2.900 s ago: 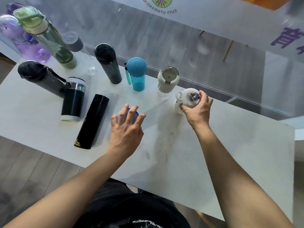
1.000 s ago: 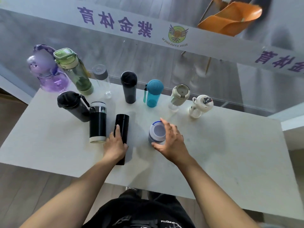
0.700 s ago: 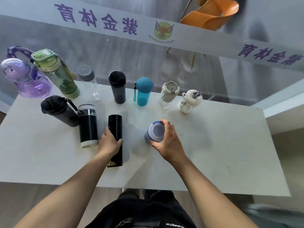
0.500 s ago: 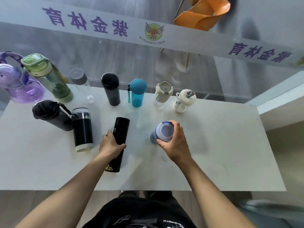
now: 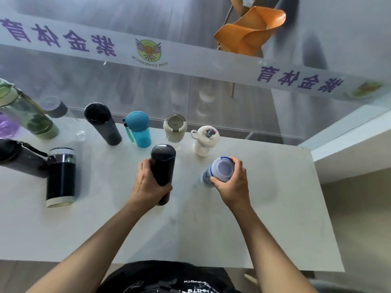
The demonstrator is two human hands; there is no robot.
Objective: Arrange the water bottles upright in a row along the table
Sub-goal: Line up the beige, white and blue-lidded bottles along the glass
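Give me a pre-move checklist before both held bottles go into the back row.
1. Left hand grip on the slim black bottle: ok, fingers wrapped round its lower body.
2. Right hand grip on the blue-rimmed bottle: ok, held round its top.
3. Slim black bottle upright: ok, cap end up; whether its base rests on the table cannot tell.
4. Free slot at the row's right end, past the white spout bottle: ok, bare tabletop there.
5. Row so far standing: ok, teal bottle and beige-lid bottle upright.
6. Everything upright: not ok, the steel-banded black bottle lies on its side.
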